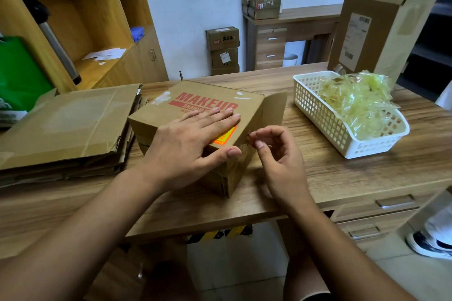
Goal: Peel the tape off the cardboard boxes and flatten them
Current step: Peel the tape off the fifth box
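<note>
Box [203,105] sits near the front edge of the desk [330,173], about midway along it, one corner turned toward us. Left hand [186,144] lies flat on the printed top, fingers straight and together, thumb hooked over the near top edge: it presses, it does not grip. Right hand [281,161] is curled at the box's right face, thumb and forefinger pinched on an end of the clear tape [241,154] just below the top corner.

Risks, as we judge them:
- The tape is thin glossy film, wrinkled where it wraps the corner. A steep or jerky pull could snap it and leave slivers to pick at.
- The cardboard is matte, fibrous kraft with soft, dented edges. A fast pull may strip its paper skin off with the adhesive.
- If the left palm lightens, we expect the box to skid on the smooth wood-grain laminate toward the pulling hand.
- The orange sticker [225,135] lies close to the peel line and could lift too.
- Freed film may cling to the fingers.

The flap [275,110] on the far right side stands open, stiff and flat. At the right end of the desk a white plastic lattice basket [352,151] holds a crinkled, yellowish wad of peeled tape [354,102]. At the left end lies a stack of flattened cardboard [68,124], creased and frayed at its edges.
</note>
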A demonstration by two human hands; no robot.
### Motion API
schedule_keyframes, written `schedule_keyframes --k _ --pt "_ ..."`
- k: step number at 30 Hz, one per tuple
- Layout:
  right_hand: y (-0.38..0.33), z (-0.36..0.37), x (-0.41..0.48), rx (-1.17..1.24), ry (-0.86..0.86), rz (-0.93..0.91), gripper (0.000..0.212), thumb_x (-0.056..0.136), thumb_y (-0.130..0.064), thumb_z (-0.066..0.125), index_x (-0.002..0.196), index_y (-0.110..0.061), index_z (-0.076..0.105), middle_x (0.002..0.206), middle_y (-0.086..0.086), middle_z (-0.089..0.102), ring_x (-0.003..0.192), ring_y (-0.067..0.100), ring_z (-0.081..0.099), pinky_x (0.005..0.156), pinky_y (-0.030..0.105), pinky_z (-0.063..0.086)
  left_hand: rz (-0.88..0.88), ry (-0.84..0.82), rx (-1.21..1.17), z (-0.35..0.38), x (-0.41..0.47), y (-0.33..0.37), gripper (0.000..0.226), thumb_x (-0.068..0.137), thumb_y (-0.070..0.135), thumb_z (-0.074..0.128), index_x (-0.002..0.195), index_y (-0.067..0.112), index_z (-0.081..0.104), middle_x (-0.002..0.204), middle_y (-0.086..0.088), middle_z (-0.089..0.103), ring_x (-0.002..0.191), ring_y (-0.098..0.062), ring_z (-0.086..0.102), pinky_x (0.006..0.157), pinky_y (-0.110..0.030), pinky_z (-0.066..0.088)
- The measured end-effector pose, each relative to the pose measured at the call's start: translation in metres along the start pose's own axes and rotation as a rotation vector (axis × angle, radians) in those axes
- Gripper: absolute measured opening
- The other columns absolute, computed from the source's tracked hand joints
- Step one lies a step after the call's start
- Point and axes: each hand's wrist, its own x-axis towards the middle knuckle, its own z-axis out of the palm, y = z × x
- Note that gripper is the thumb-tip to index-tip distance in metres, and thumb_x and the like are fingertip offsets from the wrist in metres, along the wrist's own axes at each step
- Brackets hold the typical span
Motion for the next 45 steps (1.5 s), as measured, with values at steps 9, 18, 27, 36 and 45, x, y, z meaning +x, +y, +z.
schedule_keyframes --k 9,18,27,36,45 --pt "-0.001 0.008 0.01 -0.127 0.08 -0.038 0.025 0.09 -0.004 0.071 0.108 -0.019 0.061 0.101 -0.005 0.068 0.095 0.014 0.068 0.084 0.03 0.056 -0.007 0.012 0.007 0.0 0.0 0.0 0.071 0.093 0.079 0.008 0.153 0.047 0.027 0.158 0.018 0.033 0.146 -0.001 0.027 0.117 -0.027 0.021" --pt "-0.006 0.011 0.018 -0.432 0.101 -0.254 0.019 0.087 0.003 0.071 0.102 -0.006 0.063 0.092 0.002 0.065 0.081 0.01 0.062 0.075 0.016 0.049 -0.012 0.031 0.016 0.003 0.0 -0.002 0.068 0.094 0.078 0.012 0.153 0.047 0.026 0.157 0.019 0.033 0.144 0.0 0.028 0.115 -0.028 0.022" --pt "-0.006 0.011 0.021 -0.485 0.034 -0.197 0.021 0.085 0.005 0.068 0.101 -0.004 0.059 0.09 0.006 0.061 0.074 0.013 0.056 0.07 0.011 0.043 -0.025 0.024 0.026 0.003 0.0 -0.002 0.07 0.093 0.081 0.011 0.153 0.048 0.026 0.158 0.019 0.033 0.145 -0.001 0.028 0.117 -0.03 0.023" --pt "-0.005 0.002 0.005 -0.401 0.044 -0.121 0.024 0.088 -0.004 0.063 0.104 -0.018 0.053 0.093 0.003 0.06 0.085 0.015 0.06 0.076 0.024 0.05 -0.025 0.03 0.036 0.003 0.001 0.0 0.072 0.091 0.081 0.011 0.153 0.048 0.029 0.157 0.02 0.034 0.145 -0.001 0.03 0.115 -0.026 0.021" --pt "-0.01 0.009 0.015 -0.513 0.033 -0.234 0.016 0.089 0.004 0.068 0.102 -0.005 0.066 0.097 0.005 0.064 0.088 0.011 0.061 0.08 0.014 0.048 -0.037 0.02 0.051 0.003 0.001 0.0 0.073 0.091 0.081 0.011 0.153 0.047 0.029 0.157 0.019 0.034 0.145 -0.003 0.031 0.116 -0.032 0.027"
